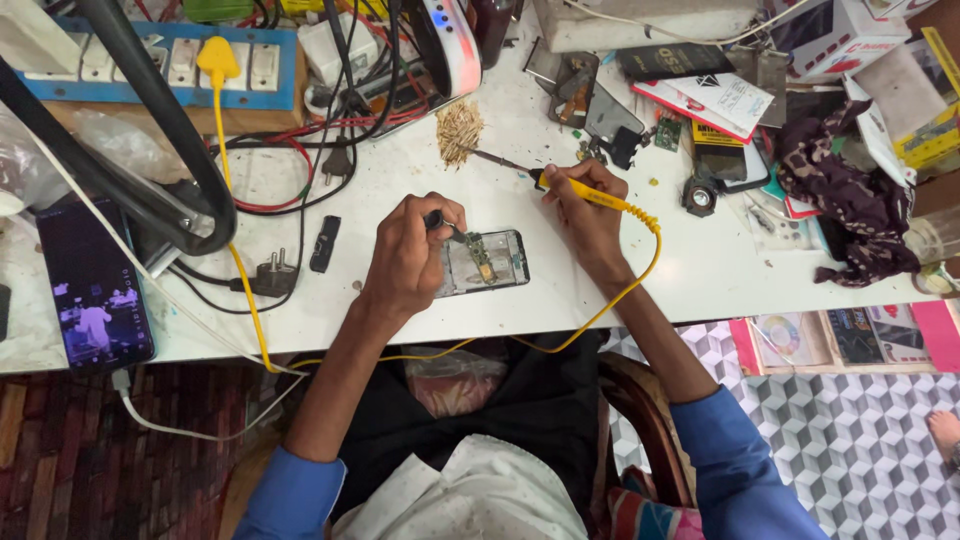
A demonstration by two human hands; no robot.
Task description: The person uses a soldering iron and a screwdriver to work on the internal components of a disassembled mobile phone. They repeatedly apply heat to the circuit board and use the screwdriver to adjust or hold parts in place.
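An opened phone body [488, 265] lies flat on the white workbench [700, 270], its circuit board showing. My left hand [408, 255] rests on the phone's left end and pinches black tweezers [447, 227] whose tips touch the board. My right hand [588, 212] is to the right of the phone and grips a yellow soldering iron [590, 193]. The iron's thin tip [490, 158] points up and left toward a pile of brass tip-cleaning wool [459, 131]. The iron's yellow cord [640, 270] loops down over the bench's front edge.
A lit phone [93, 287] lies at the left with a white cable. A power strip [180, 62], plugs and tangled wires fill the back left. Boxes, phone parts and a dark cloth [850, 200] crowd the right. A black lamp arm [160, 130] crosses the left side.
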